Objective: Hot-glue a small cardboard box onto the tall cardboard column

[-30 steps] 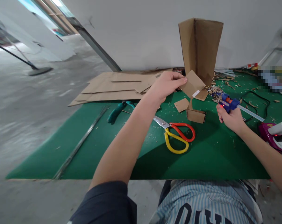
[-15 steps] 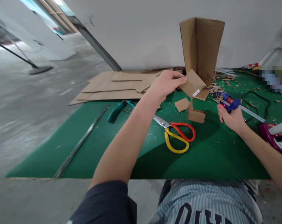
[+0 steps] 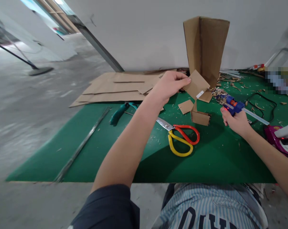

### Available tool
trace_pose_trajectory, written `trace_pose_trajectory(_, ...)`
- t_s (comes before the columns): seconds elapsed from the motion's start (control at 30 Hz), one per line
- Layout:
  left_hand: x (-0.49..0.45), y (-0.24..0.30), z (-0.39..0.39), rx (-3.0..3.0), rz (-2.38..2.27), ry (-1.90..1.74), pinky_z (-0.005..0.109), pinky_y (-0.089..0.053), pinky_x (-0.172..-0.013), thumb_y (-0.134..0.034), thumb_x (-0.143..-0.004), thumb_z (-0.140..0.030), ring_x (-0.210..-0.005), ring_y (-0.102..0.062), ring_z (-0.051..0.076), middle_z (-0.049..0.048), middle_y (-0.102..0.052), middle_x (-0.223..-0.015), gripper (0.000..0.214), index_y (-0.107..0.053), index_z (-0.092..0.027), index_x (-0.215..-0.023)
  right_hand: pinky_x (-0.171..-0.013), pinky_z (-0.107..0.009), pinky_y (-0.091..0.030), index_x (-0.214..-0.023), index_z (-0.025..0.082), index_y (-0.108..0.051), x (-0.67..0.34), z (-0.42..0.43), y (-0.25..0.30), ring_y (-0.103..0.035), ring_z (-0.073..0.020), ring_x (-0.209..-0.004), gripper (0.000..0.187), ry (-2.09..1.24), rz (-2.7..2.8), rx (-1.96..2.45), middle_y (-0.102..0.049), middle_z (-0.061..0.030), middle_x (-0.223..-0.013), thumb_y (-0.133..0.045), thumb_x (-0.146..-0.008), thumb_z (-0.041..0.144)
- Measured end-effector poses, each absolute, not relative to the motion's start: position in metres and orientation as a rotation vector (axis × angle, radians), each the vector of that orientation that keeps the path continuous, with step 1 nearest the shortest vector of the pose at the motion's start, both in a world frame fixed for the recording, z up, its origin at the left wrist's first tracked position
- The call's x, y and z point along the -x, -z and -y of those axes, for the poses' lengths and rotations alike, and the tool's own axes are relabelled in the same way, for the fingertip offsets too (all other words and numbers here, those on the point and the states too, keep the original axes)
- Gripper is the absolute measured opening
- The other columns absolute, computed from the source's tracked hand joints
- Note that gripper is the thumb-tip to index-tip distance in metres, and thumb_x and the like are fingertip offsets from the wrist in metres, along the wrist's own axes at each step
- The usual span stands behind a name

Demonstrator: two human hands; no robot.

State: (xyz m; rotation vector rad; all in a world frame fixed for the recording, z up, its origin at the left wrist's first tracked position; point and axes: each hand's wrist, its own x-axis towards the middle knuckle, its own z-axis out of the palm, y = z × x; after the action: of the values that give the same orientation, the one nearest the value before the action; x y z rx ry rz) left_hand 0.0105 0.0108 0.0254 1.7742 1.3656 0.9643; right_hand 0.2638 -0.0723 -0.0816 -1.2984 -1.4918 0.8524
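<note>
My left hand [image 3: 172, 84] pinches the corner of a small square cardboard piece [image 3: 196, 83], which is tilted and has a white patch on its lower edge. My right hand [image 3: 236, 121] is closed round the grip of a blue glue gun [image 3: 234, 105]. A clear glue stick [image 3: 257, 117] sticks out of its back, and its nozzle end is lost among shavings near the cardboard piece. Below the piece stands a small folded cardboard form [image 3: 200, 117], with a flat cardboard scrap [image 3: 186, 107] beside it. Scissors [image 3: 180, 135] with red and yellow handles lie nearer me.
A tall folded cardboard panel [image 3: 207, 47] stands against the wall. Flat cardboard sheets [image 3: 105, 87] lie at the back left. Teal-handled pliers [image 3: 120, 114] and thin metal rods [image 3: 84, 143] rest on the green table [image 3: 220, 165]. A purple iron-like device [image 3: 281, 140] sits at right.
My right hand has shifted very slightly left with the glue gun. The left hand and its cardboard piece are almost unmoved.
</note>
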Motion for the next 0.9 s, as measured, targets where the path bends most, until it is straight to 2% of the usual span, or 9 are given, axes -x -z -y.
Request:
trace_pose_trajectory(0.33,-0.0121,-0.0264,-0.0094,-1.771,-1.332,-0.998,0.026,-0.048,-0.069,-0.066,-0.083,-0.029,-0.077,-0.056,0.015,0.0032,-0.063,-0.076,0.013,-0.070,-0.018,-0.080,-0.044,-0.030,-0.041,-0.067,0.025,-0.050,-0.2620,0.0741,0.0792,-0.050,-0.0140,-0.044,0.048,-0.859,1.518,1.345,-0.049,0.0030,-0.050,-0.068,-0.086,0.065)
trace_pose_trajectory(0.9,-0.0114,-0.0263,-0.0098,-1.782,-1.356,-0.981,0.029,-0.051,-0.072,-0.065,-0.084,-0.031,-0.078,-0.058,0.016,0.0035,-0.064,-0.078,0.015,-0.070,-0.017,-0.082,-0.050,-0.031,-0.045,-0.071,0.024,-0.053,-0.2631,0.0750,0.0807,-0.050,-0.0157,-0.052,0.053,-0.774,1.648,1.427,-0.053,0.0003,-0.057,-0.061,-0.084,0.075)
